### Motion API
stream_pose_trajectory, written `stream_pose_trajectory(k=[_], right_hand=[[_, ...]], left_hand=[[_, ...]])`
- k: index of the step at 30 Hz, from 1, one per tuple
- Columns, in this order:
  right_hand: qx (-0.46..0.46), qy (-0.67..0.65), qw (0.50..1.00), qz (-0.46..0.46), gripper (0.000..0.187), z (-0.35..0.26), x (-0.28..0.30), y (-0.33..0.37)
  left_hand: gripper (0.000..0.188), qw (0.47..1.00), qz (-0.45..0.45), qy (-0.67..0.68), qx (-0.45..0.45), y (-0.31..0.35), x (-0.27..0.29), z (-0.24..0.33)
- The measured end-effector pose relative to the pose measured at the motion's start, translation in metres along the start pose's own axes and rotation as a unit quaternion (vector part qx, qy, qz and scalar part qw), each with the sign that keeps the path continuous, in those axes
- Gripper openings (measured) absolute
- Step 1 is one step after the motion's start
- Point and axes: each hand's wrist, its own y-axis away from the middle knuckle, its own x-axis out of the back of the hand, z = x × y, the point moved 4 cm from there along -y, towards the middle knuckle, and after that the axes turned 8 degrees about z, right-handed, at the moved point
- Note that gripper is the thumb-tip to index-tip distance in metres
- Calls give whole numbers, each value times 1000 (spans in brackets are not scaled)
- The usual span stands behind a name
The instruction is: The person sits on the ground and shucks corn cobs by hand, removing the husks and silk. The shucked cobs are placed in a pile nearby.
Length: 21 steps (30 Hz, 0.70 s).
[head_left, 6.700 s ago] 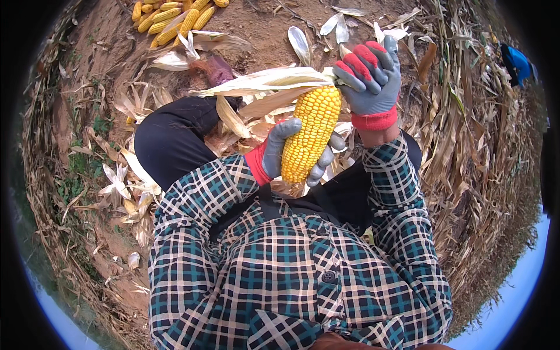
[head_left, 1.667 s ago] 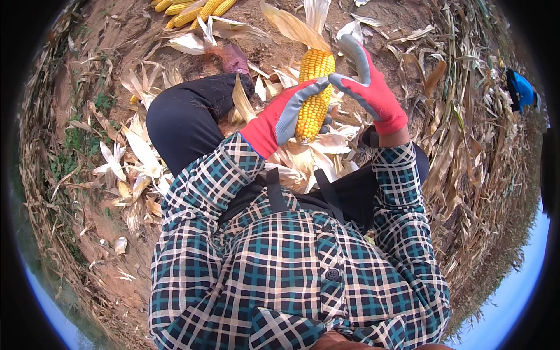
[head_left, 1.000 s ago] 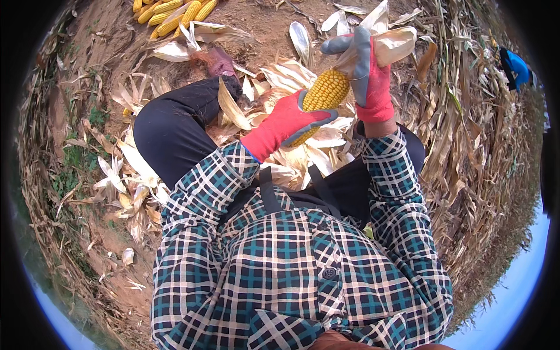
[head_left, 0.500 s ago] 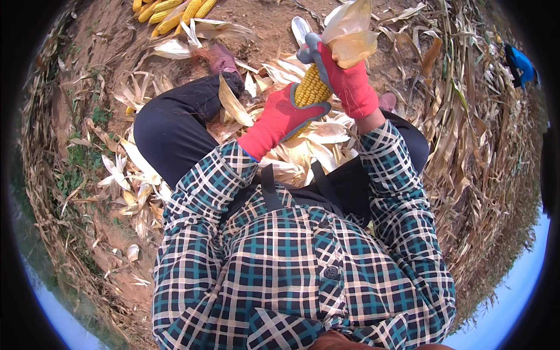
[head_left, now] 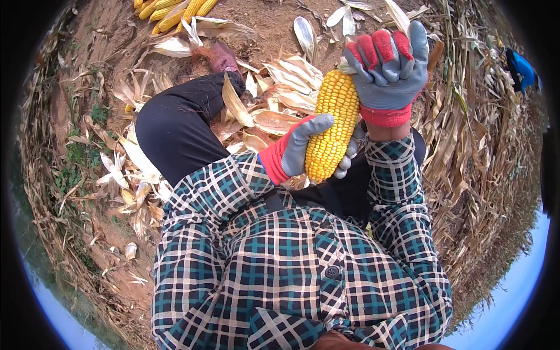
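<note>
A bare yellow ear of corn (head_left: pixel 333 125) tilts in front of my lap, its kernels fully exposed. My left hand (head_left: pixel 296 147), in a red and grey glove, is wrapped round its lower half, with fingertips showing on the far side. At the upper end, beside a pale scrap of husk (head_left: pixel 346 65), my gloved right hand (head_left: pixel 388 73) is closed with its grey palm side up and the fingers curled in. Dry corn husk (head_left: pixel 398 16) sticks out beyond these fingers; the part inside the fist is hidden.
Several husked ears (head_left: pixel 169 14) lie in a pile at the far left. Loose husks (head_left: pixel 291 81) cover the soil between my legs, and more husks (head_left: pixel 140 198) lie left of my knee. Dry stalks (head_left: pixel 461 140) are heaped on the right, near a blue and black object (head_left: pixel 521 70).
The ear has come nearer to my body and stands more upright. My right hand has turned palm side up and moved right, and the husk leaves it held have been pulled away from the kernels.
</note>
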Motion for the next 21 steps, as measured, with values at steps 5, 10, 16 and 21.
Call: stream_pose_trajectory(k=[5, 10, 16, 21], right_hand=[[-89, -180, 980, 0, 52, 3, -12, 12], [-85, -167, 982, 28, 48, -31, 38, 6], [-42, -143, 947, 285, 25, -51, 100, 24], [-47, -113, 955, 271, 25, -47, 102, 17]], left_hand=[[82, 993, -88, 75, 28, -3, 4, 3], [64, 982, 182, -40, -33, -19, 46, 24], [50, 909, 396, -125, -16, -17, 113, 7], [54, 937, 283, -52, -200, -23, 119, 116]])
